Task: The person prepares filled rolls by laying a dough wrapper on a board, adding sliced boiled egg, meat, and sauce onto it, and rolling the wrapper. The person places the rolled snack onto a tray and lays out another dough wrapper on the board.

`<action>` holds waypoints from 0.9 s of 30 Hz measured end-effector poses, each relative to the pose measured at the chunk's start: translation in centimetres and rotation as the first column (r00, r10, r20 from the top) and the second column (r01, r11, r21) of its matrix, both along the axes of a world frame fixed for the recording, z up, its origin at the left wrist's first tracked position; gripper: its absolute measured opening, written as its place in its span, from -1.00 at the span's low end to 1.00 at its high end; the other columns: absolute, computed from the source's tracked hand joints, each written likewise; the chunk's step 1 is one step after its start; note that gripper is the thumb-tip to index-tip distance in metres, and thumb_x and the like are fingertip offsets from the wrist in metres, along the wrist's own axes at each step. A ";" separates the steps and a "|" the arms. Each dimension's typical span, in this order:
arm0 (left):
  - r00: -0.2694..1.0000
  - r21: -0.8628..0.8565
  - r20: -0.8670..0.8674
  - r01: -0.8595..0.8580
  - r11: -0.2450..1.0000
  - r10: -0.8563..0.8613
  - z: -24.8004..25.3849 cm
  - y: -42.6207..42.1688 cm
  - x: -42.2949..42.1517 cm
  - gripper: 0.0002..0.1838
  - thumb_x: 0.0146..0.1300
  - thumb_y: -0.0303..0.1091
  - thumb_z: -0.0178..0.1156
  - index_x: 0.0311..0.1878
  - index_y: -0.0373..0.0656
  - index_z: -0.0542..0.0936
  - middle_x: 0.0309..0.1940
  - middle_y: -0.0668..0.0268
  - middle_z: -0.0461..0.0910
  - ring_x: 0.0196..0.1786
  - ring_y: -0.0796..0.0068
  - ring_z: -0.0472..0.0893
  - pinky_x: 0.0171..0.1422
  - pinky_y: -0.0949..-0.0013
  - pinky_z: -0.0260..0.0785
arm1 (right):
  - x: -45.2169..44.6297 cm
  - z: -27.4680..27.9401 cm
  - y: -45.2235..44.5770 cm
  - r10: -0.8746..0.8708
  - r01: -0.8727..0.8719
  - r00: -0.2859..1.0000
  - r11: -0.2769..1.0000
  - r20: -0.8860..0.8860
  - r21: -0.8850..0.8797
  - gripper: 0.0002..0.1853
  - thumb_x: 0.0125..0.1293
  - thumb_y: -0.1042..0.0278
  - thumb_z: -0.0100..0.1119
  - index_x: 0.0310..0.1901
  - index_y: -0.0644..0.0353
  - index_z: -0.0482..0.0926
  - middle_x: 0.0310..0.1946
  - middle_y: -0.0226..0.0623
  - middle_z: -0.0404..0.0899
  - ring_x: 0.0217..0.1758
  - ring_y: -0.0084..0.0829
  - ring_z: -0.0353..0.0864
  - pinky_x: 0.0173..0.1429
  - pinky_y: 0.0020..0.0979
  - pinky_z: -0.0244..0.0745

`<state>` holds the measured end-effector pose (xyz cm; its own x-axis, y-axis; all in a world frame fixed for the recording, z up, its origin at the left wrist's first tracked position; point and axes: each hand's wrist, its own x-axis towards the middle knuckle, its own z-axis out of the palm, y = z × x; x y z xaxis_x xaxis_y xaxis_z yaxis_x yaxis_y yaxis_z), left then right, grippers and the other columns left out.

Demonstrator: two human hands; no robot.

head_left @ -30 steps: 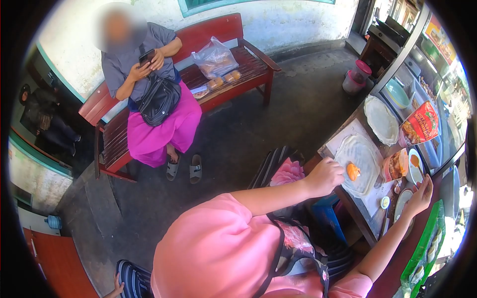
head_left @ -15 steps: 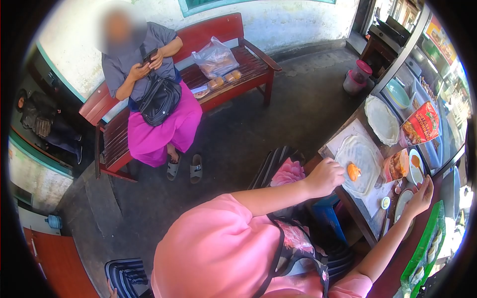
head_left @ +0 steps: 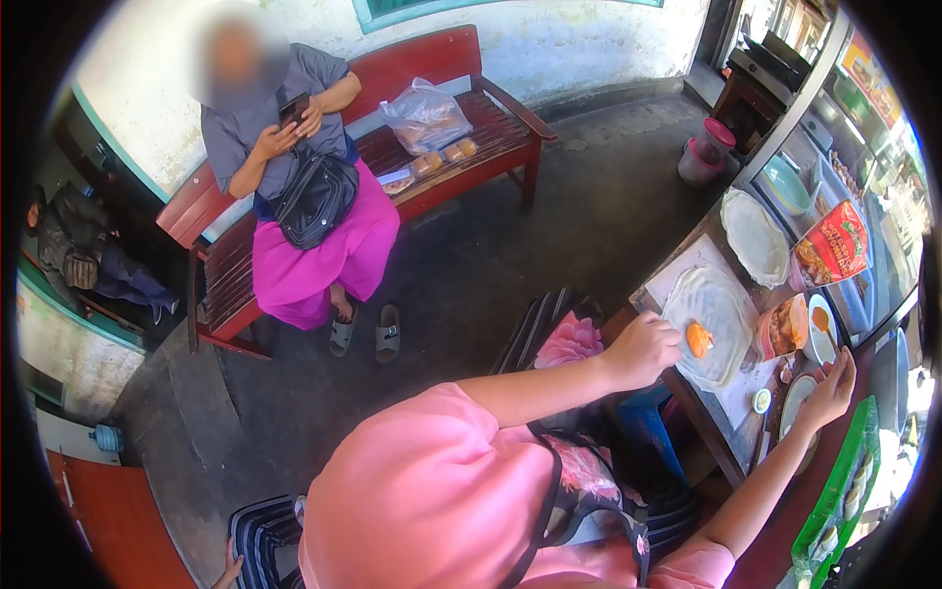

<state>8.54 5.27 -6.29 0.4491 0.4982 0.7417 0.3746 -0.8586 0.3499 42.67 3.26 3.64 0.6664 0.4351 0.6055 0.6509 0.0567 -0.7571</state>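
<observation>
My left hand [head_left: 643, 350] is closed at the near edge of a round, translucent wrapper sheet [head_left: 694, 287] on the table; what its fingers hold, if anything, I cannot make out. A dollop of orange filling [head_left: 700, 340] lies on the sheet. To the right, my right hand [head_left: 830, 395] pinches the handle of a spoon [head_left: 831, 340] that rests in a white bowl of orange sauce [head_left: 821, 316]. Beside the bowl stands a tub of reddish-brown filling [head_left: 782, 329]. Under my right wrist is a white plate [head_left: 795, 401], and a small cup [head_left: 761, 401] sits near it.
More wrapper sheets [head_left: 754, 239] and a red mayonnaise pouch [head_left: 832, 245] lie farther along the table. A green tray [head_left: 842, 481] with pale pieces is at the lower right. A person [head_left: 294, 157] sits on a red bench [head_left: 417, 64] with a phone. Another person [head_left: 93, 245] stands in the doorway.
The person in the doorway has moved slightly inward. At the lower left, striped cloth and a hand have shifted right. My hands, the sheet and the filling look almost unmoved.
</observation>
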 end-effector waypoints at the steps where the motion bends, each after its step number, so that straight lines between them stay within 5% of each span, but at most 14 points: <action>1: 1.000 -0.001 0.005 0.002 1.000 -0.002 0.0 0.0 0.0 -0.96 -0.06 -0.40 0.19 -0.55 -0.08 0.54 -0.50 0.37 0.42 -0.28 0.38 0.48 -0.08 0.26 0.26 | 0.0 0.0 0.0 -0.001 0.001 1.000 1.000 0.004 -0.003 -0.71 0.39 0.16 0.13 0.01 0.12 0.64 -0.20 -0.35 0.67 -0.30 -0.61 0.60 -0.32 -0.55 0.57; 27: 1.000 -0.007 -0.009 0.002 1.000 -0.002 0.0 0.0 0.0 -0.95 -0.03 -0.38 0.19 -0.55 -0.07 0.55 -0.50 0.37 0.42 -0.28 0.38 0.49 -0.07 0.27 0.26 | -0.1 0.0 -0.1 -0.015 0.015 1.000 1.000 0.007 0.007 -0.71 0.39 0.17 0.12 0.01 0.11 0.65 -0.20 -0.33 0.68 -0.32 -0.59 0.61 -0.34 -0.51 0.61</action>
